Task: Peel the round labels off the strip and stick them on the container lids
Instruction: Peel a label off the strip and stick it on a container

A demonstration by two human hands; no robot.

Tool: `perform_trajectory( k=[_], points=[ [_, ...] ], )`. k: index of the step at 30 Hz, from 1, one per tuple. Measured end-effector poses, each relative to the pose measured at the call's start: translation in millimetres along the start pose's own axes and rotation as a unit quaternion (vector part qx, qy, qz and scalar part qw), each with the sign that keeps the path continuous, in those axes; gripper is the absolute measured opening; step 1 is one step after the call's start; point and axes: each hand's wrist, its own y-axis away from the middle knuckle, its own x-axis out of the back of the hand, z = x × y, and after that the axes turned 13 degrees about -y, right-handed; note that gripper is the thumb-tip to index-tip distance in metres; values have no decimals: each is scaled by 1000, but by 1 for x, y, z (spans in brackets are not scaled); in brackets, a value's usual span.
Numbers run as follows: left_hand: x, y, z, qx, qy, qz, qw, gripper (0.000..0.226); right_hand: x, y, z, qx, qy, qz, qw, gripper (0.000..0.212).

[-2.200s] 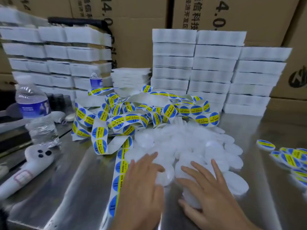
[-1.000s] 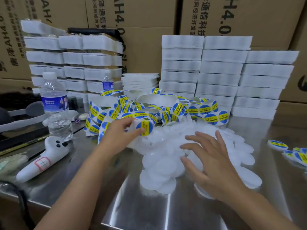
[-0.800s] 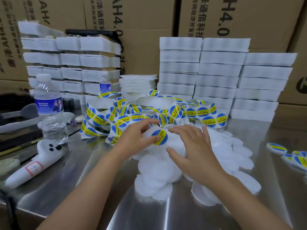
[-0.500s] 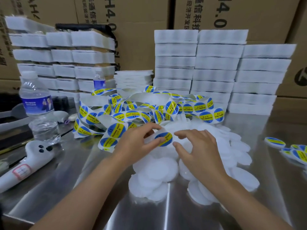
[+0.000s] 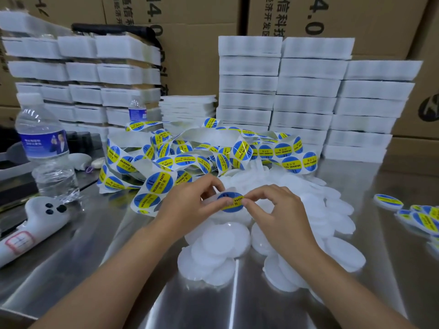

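We pinch the label strip (image 5: 152,186) end with our left hand (image 5: 190,206). Our right hand (image 5: 278,210) has thumb and forefinger nipping the right edge of a round blue-yellow label (image 5: 231,202), held above the pile of white lids (image 5: 221,244) on the steel table (image 5: 95,257). Already labelled lids (image 5: 422,218) lie far right.

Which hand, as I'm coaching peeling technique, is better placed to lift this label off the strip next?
Right, probably. The right hand pinches the edge of the round blue-and-yellow label, while the left hand grips the white backing strip, steadying it.
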Motion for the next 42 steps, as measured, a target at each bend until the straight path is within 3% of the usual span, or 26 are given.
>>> perform_trajectory(
  k=[3, 6, 8, 11, 13, 16, 19, 23, 26, 29, 32, 34, 37, 42],
  points=[
    [1, -2, 2, -35, 6, 44, 998, 37, 0, 1, -1, -6, 7, -5, 1000, 6],
    [2, -3, 3, -122, -31, 170, 977, 37, 0, 1, -2, 5, 11, 8, 1000, 7],
    [4, -2, 1, -120, -48, 201, 971, 48, 0, 1, -3, 19, 16, 18, 1000, 9],
    [8, 0, 2, -51, -82, 160, 982, 58, -1, 4, -3, 58, 52, 19, 997, 4],
    [11, 4, 7, -9, -44, 126, 991, 54, -2, 5, -4, 80, 74, 17, 994, 7],
    [11, 6, 13, 24, 166, 47, 985, 23, -4, 7, -5, 114, 102, 11, 988, 9],
    [12, 6, 13, 6, 285, -58, 957, 42, -5, 10, -6, 141, 112, 4, 984, 11],
    [8, 6, 11, 0, 281, -132, 951, 39, -7, 13, -7, 173, 124, -31, 977, 20],
    [7, 5, 8, 69, 269, -129, 952, 48, -9, 15, -8, 190, 128, -49, 972, 12],
    [5, -2, 7, 176, 273, -76, 943, 38, -10, 16, -10, 193, 122, -64, 971, 2],
    [8, -10, 0, 288, 295, 46, 910, 16, -8, 18, -13, 189, 82, -85, 975, 2],
    [11, -13, -10, 343, 292, 122, 884, 16, -8, 19, -15, 193, 60, -73, 977, 5],
    [13, -17, -22, 355, 284, 168, 875, 13, -10, 18, -16, 166, 43, -21, 985, 12],
    [10, -20, -21, 351, 278, 153, 881, 23, -10, 18, -13, 127, 24, -2, 992, 15]
  ],
)
